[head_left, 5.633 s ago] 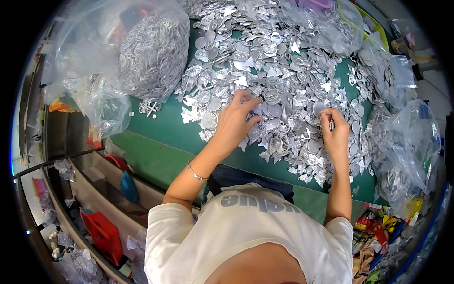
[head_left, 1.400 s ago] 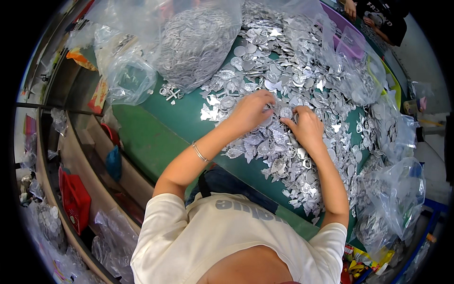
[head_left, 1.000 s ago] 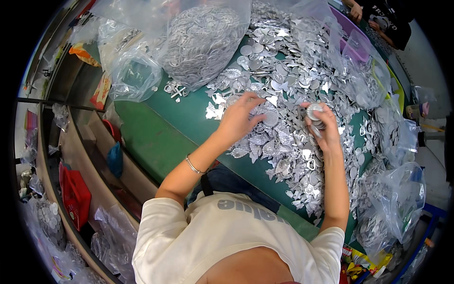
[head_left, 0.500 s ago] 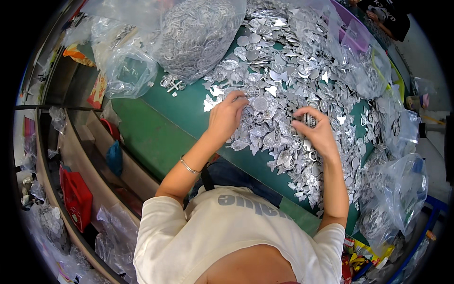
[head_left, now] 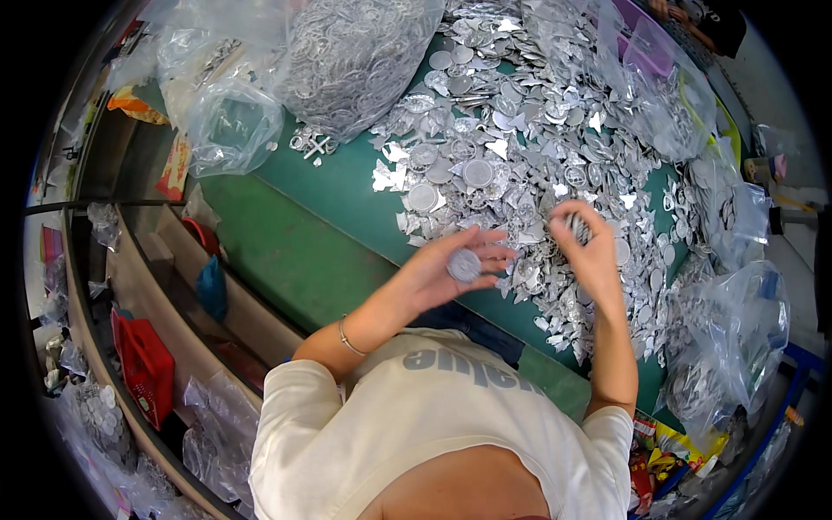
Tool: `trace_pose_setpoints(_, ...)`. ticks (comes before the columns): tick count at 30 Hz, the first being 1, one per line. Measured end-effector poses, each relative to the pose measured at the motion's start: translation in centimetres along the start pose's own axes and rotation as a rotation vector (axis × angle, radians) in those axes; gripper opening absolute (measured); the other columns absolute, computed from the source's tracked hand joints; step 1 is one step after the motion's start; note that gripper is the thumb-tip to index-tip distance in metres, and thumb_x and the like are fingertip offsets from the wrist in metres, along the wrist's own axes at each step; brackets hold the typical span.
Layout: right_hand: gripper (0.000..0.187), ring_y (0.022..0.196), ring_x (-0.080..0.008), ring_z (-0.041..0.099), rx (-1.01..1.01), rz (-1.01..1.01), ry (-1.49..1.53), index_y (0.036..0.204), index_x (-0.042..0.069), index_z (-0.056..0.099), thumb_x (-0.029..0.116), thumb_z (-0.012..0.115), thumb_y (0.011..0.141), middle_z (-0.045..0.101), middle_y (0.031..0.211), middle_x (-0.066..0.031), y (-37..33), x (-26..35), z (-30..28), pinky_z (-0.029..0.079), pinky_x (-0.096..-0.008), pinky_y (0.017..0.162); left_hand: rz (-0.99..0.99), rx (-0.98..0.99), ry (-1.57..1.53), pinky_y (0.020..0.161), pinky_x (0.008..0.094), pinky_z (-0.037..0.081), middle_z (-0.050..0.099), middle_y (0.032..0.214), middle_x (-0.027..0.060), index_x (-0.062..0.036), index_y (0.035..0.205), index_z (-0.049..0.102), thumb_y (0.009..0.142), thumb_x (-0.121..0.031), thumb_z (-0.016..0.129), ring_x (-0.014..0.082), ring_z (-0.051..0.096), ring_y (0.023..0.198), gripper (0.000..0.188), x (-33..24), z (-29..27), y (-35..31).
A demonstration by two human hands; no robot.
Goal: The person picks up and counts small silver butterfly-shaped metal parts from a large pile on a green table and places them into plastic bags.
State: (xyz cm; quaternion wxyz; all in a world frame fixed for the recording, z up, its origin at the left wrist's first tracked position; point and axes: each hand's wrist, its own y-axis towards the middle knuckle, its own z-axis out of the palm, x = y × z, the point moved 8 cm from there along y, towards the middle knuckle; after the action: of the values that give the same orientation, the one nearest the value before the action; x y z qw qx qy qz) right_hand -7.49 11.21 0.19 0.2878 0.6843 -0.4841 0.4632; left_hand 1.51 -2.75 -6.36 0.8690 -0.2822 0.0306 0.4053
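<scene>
Disc (head_left: 464, 265) lies, in the head view, on your upturned left hand (head_left: 438, 276), whose fingers spread apart without clamping it. Compared with a moment ago, that hand is palm-up and nearer your shirt (head_left: 416, 416), so the disc sits apart from the heap of metal pieces (head_left: 520, 130). Your right hand (head_left: 596, 258) stays curled round a stack of discs (head_left: 576, 228) above the heap. Beyond, a big clear bag (head_left: 360, 69) bulges with metal pieces; the clear bag at right (head_left: 719, 329) holds more. You cannot tell what the red basket (head_left: 143, 368) contains.
</scene>
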Motion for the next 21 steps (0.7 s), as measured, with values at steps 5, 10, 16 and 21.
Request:
trace_pose_setpoints(5, 0.042, 0.091, -0.0288, 0.054, 0.272, -0.238, -0.250, 0.106, 0.006, 0.054, 0.018, 0.071, 0.070, 0.049, 0.098, -0.0112, -4.5, 4.8, 7.5, 0.045, -0.0344, 0.070, -0.151, -0.020, -0.257, 0.098, 0.0418, 0.036, 0.046, 0.128, 0.0146, -0.0053, 0.128, 0.041, 0.092, -0.046, 0.037, 0.0258, 0.045, 0.117, 0.055, 4.5, 1.5, 0.3)
trace_pose_setpoints(10, 0.059, 0.105, -0.0314, 0.044, 0.189, -0.339, -0.648, 0.119, 0.006, 0.046, 0.026, 0.071, 0.069, 0.047, 0.112, -0.0135, -5.8, 5.8, 8.5, 0.039, -0.0381, 0.083, -0.004, -0.032, -0.316, 0.097, 0.0405, 0.036, 0.053, 0.112, 0.0120, -0.0080, 0.117, 0.048, 0.092, -0.041, 0.042, 0.0242, 0.047, 0.112, 0.042, 4.2, 0.9, 0.8)
trace_pose_setpoints(16, 0.035, 0.098, -0.0319, 0.049, 0.017, -0.317, -0.393, 0.107, 0.002, 0.055, 0.008, 0.065, 0.074, 0.052, 0.105, -0.0143, -6.1, 5.0, 5.6, 0.041, -0.0365, 0.081, 0.083, 0.054, -0.395, 0.065, 0.0300, 0.048, 0.056, 0.092, 0.0074, -0.0105, 0.107, 0.052, 0.090, -0.037, 0.046, 0.0199, 0.055, 0.081, 0.032, 1.8, -1.9, -1.3)
trace_pose_setpoints(21, 0.015, 0.079, -0.0257, 0.056, 0.018, -0.264, -0.194, 0.093, -0.002, 0.059, -0.002, 0.057, 0.078, 0.057, 0.088, -0.0136, -7.3, 2.8, 5.8, 0.044, -0.0309, 0.074, 0.641, -0.128, -0.507, 0.058, 0.0302, 0.047, 0.055, 0.080, 0.0063, -0.0088, 0.100, 0.054, 0.086, -0.028, 0.055, 0.0186, 0.054, 0.071, 0.024, -10.1, -6.2, -7.2)
